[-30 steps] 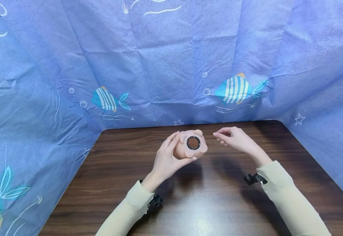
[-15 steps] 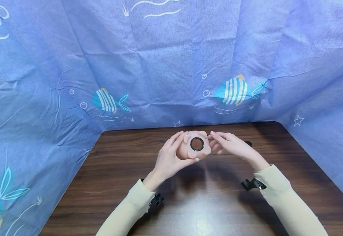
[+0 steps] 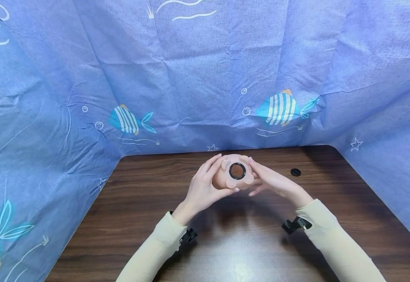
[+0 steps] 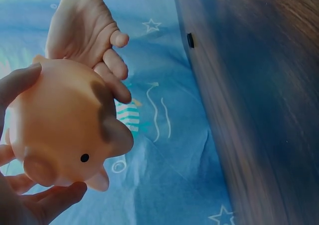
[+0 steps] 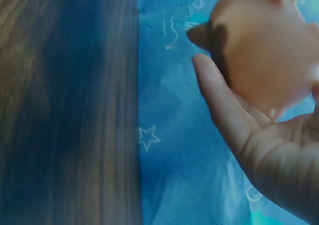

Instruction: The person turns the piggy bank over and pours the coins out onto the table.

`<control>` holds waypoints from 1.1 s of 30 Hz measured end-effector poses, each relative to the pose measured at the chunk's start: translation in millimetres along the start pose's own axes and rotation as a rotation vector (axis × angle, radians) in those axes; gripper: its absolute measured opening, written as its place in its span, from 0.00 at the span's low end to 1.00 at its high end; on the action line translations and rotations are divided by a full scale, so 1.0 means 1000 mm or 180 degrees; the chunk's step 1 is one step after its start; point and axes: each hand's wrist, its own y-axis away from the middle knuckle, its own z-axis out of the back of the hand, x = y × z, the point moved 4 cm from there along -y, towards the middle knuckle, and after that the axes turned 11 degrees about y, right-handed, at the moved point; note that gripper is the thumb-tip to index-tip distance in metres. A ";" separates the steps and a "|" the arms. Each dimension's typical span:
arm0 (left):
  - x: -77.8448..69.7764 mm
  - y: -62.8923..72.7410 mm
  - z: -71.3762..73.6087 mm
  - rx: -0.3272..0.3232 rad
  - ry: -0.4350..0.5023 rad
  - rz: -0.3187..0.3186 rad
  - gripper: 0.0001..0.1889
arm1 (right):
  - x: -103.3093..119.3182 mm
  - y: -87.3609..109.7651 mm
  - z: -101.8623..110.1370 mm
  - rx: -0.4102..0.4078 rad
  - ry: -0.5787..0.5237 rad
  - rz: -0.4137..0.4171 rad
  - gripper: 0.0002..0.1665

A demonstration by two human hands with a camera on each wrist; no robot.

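Observation:
A pinkish piggy bank (image 3: 225, 182) is held above the table, its underside with stubby feet and a round black-rimmed hole (image 3: 238, 171) facing the head camera. My left hand (image 3: 200, 184) grips it from the left, thumb below and fingers over the top. From the other side my right hand (image 3: 273, 181) reaches its end, a fingertip touching beside a foot and the other fingers loosely spread. In the left wrist view the pig's snout (image 4: 41, 170) and a dark eye show. On the table, right of the hands, lies a black round plug (image 3: 295, 172).
The dark wood-grain table (image 3: 138, 203) ends at a blue curtain (image 3: 198, 78) printed with fish, which closes in the back and both sides. A black strap device (image 3: 296, 224) hangs at the right wrist, another device (image 3: 188, 237) at the left.
My right hand has let go of the black plug, now on the table, and has moved left to the piggy bank. The left hand with the bank has shifted slightly right.

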 end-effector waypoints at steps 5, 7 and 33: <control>0.004 -0.001 -0.001 0.0016 0.0011 -0.0031 0.48 | -0.002 -0.006 -0.008 -0.0015 -0.0263 0.0036 0.46; 0.007 -0.002 -0.002 0.0111 0.0037 0.0037 0.48 | -0.002 -0.008 -0.010 -0.0120 -0.0286 0.0052 0.47; 0.022 -0.008 -0.008 0.0331 0.0603 0.1080 0.35 | 0.001 -0.012 -0.020 -0.1837 0.0318 0.0034 0.37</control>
